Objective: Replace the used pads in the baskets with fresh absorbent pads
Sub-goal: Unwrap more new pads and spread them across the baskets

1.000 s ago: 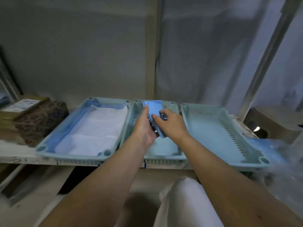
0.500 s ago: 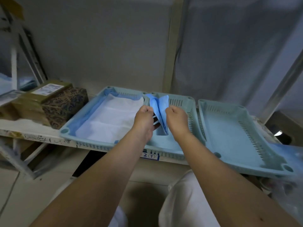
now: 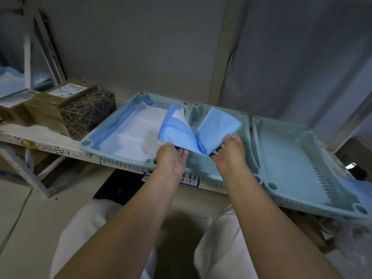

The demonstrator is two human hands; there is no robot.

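Left hand (image 3: 171, 160) and right hand (image 3: 229, 152) each pinching one flap of folded blue absorbent pad (image 3: 201, 127), half-opened above middle pale-teal slotted plastic basket (image 3: 244, 121), frame centre. White shelf label (image 3: 188, 180) below reads "2 ↑".

A: Where's the blue pad (image 3: 217, 125)?
B: Half unfolded, held above the middle basket (image 3: 244, 125).
A: The other baskets?
B: The left basket (image 3: 112, 135) holds a flat white-and-blue pad (image 3: 134, 135); the right basket (image 3: 291, 158) lies bare, tilted
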